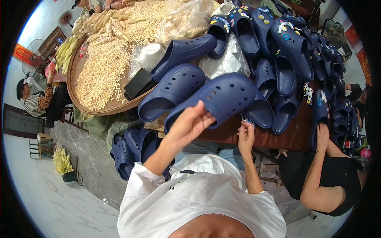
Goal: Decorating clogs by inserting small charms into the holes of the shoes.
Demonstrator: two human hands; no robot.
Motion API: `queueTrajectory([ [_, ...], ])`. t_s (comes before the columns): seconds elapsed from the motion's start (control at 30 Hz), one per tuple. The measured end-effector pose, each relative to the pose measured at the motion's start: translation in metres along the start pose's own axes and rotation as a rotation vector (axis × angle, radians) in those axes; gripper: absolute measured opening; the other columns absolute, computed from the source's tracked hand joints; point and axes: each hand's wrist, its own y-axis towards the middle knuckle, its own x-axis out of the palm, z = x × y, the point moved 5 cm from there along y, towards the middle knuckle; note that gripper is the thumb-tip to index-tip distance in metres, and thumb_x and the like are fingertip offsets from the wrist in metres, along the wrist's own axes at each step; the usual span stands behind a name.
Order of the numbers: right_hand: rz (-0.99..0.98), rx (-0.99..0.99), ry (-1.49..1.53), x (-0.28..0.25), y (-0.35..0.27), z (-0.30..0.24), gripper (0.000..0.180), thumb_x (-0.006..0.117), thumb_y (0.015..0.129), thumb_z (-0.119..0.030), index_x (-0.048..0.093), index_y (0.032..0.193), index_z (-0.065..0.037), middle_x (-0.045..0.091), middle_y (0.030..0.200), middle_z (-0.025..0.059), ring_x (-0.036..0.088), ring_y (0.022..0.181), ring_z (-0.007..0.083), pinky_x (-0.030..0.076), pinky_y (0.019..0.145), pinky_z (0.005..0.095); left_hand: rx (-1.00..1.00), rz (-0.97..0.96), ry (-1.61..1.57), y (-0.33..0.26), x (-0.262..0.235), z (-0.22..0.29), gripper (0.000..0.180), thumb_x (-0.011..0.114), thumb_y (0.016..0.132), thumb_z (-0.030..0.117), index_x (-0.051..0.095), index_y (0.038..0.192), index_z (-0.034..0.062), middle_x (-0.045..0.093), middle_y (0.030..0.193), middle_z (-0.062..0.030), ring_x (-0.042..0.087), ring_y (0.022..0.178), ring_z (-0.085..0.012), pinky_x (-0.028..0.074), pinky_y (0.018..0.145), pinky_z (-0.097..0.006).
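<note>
A plain navy clog [228,93] with round holes in its upper is tilted in front of me. My left hand [187,126] grips it by its edge, thumb on top. Just to the right, my right hand [246,139] is closed in a pinch on a small blue-and-white shoe charm [247,120], partly hidden by the fingers. Beyond the held clog, another plain navy clog [174,87] lies on the near table edge, and a third [184,51] sits behind it.
Many charm-decorated navy clogs [291,45] are piled at right. A wide round tray [83,105] of corn kernels stands at left, with a black phone [139,84]. More clogs [123,156] sit below left. A co-worker's hand [322,137] touches a clog at right.
</note>
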Motion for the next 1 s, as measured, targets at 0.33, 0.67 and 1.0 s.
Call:
queueTrajectory([
  [0.33,-0.108,-0.113,-0.233,0.012,-0.012,-0.026,0.012,0.054,0.094,-0.004,0.062,0.103,-0.001,0.058,0.098,0.0102,0.06,0.08,0.0207,0.051,0.066,0.0293,0.097,-0.227,-0.106,0.119,0.048,0.141,0.019,0.048,0.101,0.009,0.05,0.11,-0.0072,0.056,0.112,-0.0201,0.057,0.106,-0.0303,0.049,0.1,-0.045],
  [0.67,-0.091,-0.151,-0.296,-0.006,-0.012,-0.03,0.011,0.056,0.093,-0.004,0.063,0.101,-0.003,0.059,0.097,0.0103,0.06,0.079,0.0225,0.051,0.066,0.0295,0.271,0.014,-0.088,0.245,0.041,0.206,0.06,0.039,0.102,0.011,0.006,0.141,-0.0217,0.015,0.152,-0.035,0.02,0.144,-0.0428,0.023,0.121,-0.051],
  [1.0,0.108,-0.216,-0.369,-0.034,0.031,-0.042,0.018,0.055,0.091,-0.002,0.061,0.108,0.0,0.057,0.105,0.016,0.061,0.09,0.0268,0.053,0.07,0.0335,0.393,-0.033,0.249,0.216,0.017,0.205,0.049,0.049,0.097,0.009,0.033,0.14,-0.0074,0.041,0.143,-0.0258,0.045,0.131,-0.0374,0.041,0.111,-0.044],
])
